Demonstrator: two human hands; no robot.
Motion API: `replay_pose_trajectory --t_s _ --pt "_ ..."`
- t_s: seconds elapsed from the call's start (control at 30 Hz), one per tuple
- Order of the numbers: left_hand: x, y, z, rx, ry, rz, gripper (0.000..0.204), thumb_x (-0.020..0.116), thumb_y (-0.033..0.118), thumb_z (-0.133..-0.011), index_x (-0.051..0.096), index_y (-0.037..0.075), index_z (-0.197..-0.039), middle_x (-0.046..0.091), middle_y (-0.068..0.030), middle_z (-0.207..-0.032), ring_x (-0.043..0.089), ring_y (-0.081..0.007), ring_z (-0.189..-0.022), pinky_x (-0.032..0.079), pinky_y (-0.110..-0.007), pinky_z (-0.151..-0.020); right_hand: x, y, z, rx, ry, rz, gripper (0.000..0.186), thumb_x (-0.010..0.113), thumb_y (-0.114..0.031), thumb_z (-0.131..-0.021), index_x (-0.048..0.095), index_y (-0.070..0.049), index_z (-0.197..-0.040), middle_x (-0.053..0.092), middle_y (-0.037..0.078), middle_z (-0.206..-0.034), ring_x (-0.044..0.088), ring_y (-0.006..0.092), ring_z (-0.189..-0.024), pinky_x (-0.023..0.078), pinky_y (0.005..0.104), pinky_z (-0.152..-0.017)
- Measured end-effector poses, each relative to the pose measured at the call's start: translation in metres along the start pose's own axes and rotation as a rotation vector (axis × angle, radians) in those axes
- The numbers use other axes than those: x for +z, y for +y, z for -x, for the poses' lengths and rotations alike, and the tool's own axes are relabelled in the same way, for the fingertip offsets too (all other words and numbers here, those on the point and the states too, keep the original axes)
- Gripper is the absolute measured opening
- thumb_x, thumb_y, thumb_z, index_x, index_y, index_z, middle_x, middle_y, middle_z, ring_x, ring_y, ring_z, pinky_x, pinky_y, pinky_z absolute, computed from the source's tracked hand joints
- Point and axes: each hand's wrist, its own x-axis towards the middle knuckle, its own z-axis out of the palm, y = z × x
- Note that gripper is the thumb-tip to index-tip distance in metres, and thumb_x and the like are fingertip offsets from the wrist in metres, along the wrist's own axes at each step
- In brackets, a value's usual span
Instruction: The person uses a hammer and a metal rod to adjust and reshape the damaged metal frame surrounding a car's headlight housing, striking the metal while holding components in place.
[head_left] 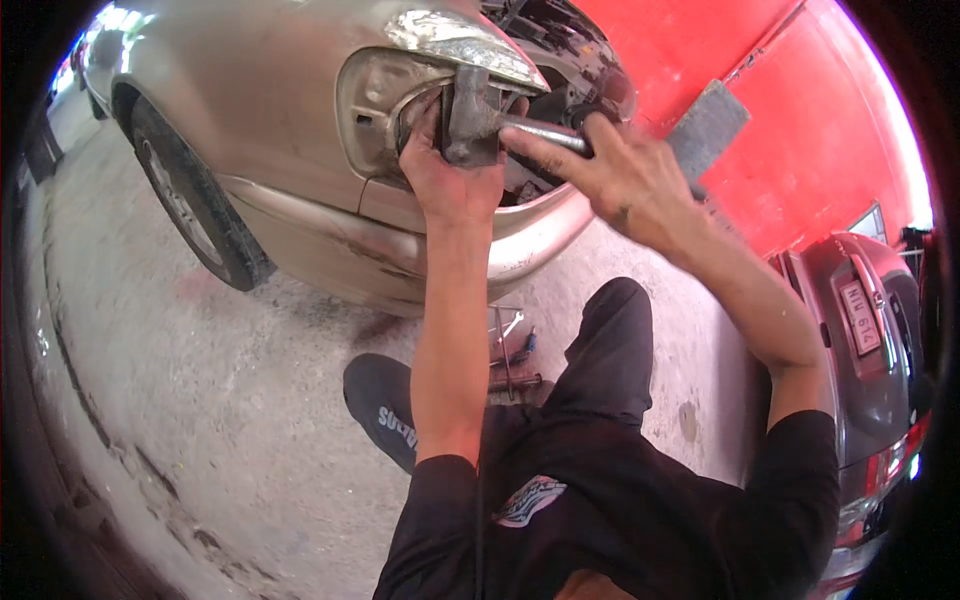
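My right hand point(625, 170) is wrapped round the handle of a hammer point(548, 133). Its grey head lies across the lamp opening point(365, 115) in the corner of a beige car point(260, 100). My left hand point(450, 185) reaches into that opening from below, just beneath the hammer head. Its fingers curl round a dark, flat-faced metal block point(478, 152), which the hammer head partly covers. Whether hammer and block touch I cannot tell. Bare, scuffed metal shows on the body edge point(455, 38) above the opening.
The beige car's bumper point(400, 255) curves below my hands, with a wheel point(190, 195) to the left. Several tools, including a wrench point(512, 324), lie on the concrete floor point(250, 400) by my legs. A red wall point(790, 140) and a dark parked car point(865, 330) stand at the right.
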Motion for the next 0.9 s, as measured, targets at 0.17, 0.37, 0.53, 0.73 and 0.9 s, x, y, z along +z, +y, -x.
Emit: replay_pose_trajectory --t_s 0.17,0.37,0.53,0.73,0.9 --pt "-0.007 0.001 0.002 0.003 -0.077 0.004 0.039 0.054 0.024 -0.097 0.060 0.004 -0.130 0.066 -0.0152 -0.127 0.065 -0.0366 -0.114 0.053 -0.060 -0.102 -0.005 -0.013 0.011 -0.070 0.016 -0.298 0.080 0.059 -0.006 -0.089 0.035 -0.042 -0.157 0.054 0.012 -0.083 0.063 0.0291 -0.067 0.053 0.0414 -0.053" --pt "-0.003 -0.001 0.004 0.012 -0.087 -0.008 0.040 0.057 0.024 -0.097 0.059 0.006 -0.132 0.065 -0.0138 -0.130 0.062 -0.0348 -0.120 0.046 -0.063 -0.109 0.013 -0.003 0.010 0.051 0.112 -0.363 0.081 0.063 -0.003 -0.088 0.037 -0.028 -0.160 0.052 0.011 -0.079 0.059 0.0313 -0.064 0.051 0.0428 -0.052" --pt "0.004 -0.006 0.001 0.072 -0.024 -0.043 0.041 0.054 0.027 -0.099 0.058 0.004 -0.133 0.061 -0.0141 -0.136 0.060 -0.0351 -0.123 0.046 -0.063 -0.109 0.014 -0.009 0.009 0.094 0.054 -0.325 0.081 0.060 -0.003 -0.089 0.035 -0.034 -0.159 0.055 0.012 -0.082 0.061 0.0340 -0.063 0.054 0.0430 -0.055" --pt "0.012 0.002 -0.007 -0.034 0.227 0.019 0.038 0.045 0.026 -0.104 0.059 0.003 -0.131 0.064 -0.0151 -0.130 0.061 -0.0352 -0.122 0.050 -0.062 -0.107 -0.015 -0.023 0.018 -0.048 -0.078 -0.428 0.072 0.062 -0.007 -0.089 0.043 -0.033 -0.154 0.059 0.017 -0.084 0.064 0.0373 -0.067 0.055 0.0442 -0.054" --pt "0.006 -0.006 -0.001 0.042 0.136 -0.087 0.037 0.043 0.023 -0.104 0.060 0.004 -0.130 0.065 -0.0149 -0.129 0.062 -0.0344 -0.120 0.049 -0.062 -0.106 0.006 -0.015 0.012 0.173 0.007 -0.358 0.076 0.060 -0.006 -0.090 0.038 -0.034 -0.157 0.058 0.016 -0.080 0.063 0.0369 -0.065 0.055 0.0461 -0.057"
